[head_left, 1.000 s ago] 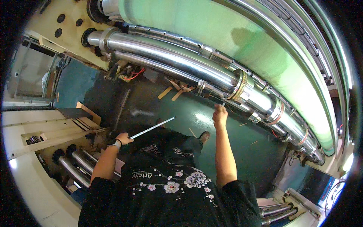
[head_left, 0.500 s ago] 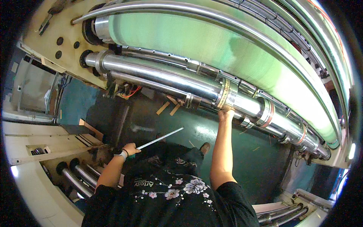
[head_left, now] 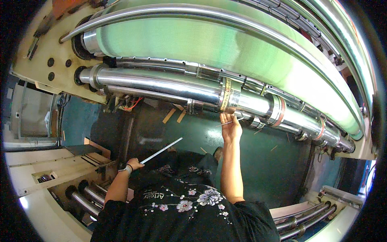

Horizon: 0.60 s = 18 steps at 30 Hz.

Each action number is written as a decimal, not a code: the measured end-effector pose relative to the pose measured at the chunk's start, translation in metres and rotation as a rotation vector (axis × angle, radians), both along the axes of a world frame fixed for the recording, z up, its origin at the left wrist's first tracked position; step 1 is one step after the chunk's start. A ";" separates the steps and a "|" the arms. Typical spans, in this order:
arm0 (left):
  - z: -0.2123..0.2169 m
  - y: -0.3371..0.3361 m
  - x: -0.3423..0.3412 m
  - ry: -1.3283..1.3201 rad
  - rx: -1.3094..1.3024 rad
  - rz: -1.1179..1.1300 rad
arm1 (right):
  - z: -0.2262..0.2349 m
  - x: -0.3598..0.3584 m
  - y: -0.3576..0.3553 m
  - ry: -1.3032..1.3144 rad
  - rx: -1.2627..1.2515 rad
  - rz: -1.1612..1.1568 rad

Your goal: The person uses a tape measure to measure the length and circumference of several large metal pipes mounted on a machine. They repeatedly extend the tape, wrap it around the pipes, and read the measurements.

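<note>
the person stands close to a large machine, looking down over a black shirt with a flower print. the right hand is raised, its fingers closed around a thin metal rod, a small tool whose kind is too small to tell. the hand sits just under a brass-coloured ring on the thick shiny steel roller that runs across the machine from upper left to lower right. the tip of the rod points to the left, near the underside of the roller; whether it touches is unclear.

the left hand is lower down, by the person's left side, with a dark wristband next to it. it is closed around one end of a long steel ruler, which slants up and to the right, its free end in the air over the dark green machine body.

above the steel roller lies a much wider pale green roller, with a curved chrome bar arching over it. further along the steel roller, to the right, sits a ring with a red edge. to the lower left, a cream-coloured frame holds smaller steel rollers. red wires hang below the roller's left end.
</note>
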<state>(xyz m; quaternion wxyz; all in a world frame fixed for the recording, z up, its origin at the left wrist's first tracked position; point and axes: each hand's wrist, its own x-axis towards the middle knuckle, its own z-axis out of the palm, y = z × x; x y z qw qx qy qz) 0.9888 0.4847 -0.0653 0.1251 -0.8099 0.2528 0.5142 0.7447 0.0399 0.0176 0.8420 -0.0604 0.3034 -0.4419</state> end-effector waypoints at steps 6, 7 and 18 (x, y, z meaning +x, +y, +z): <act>0.021 -0.044 -0.007 -0.050 -0.080 0.006 | -0.002 -0.006 0.000 0.061 -0.047 0.077; 0.023 -0.051 -0.007 -0.060 -0.098 0.016 | -0.022 -0.011 -0.011 0.071 -0.072 0.093; 0.034 -0.029 0.005 -0.033 -0.006 -0.021 | -0.129 0.026 -0.121 -0.384 -0.257 0.147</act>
